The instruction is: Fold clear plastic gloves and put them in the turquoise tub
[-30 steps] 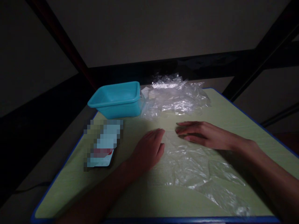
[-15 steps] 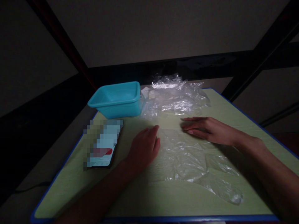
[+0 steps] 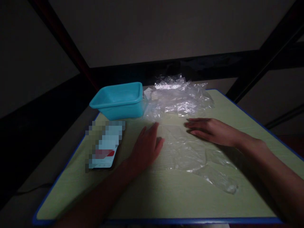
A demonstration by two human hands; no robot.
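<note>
Film (image 3: 190, 155) has slid from the table's near side (image 3: 142, 202) toward the far plastic pile (image 3: 180, 99) — leaving its far edge, I judge, within both hands' easy reach. My left hand (image 3: 147, 145) is spread wide, my right hand (image 3: 211, 130) loosely extended — whether either presses it I cannot tell

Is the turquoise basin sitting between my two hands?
No, the turquoise basin stands farther back on the left; clear plastic lies between the left hand and right hand.
</note>
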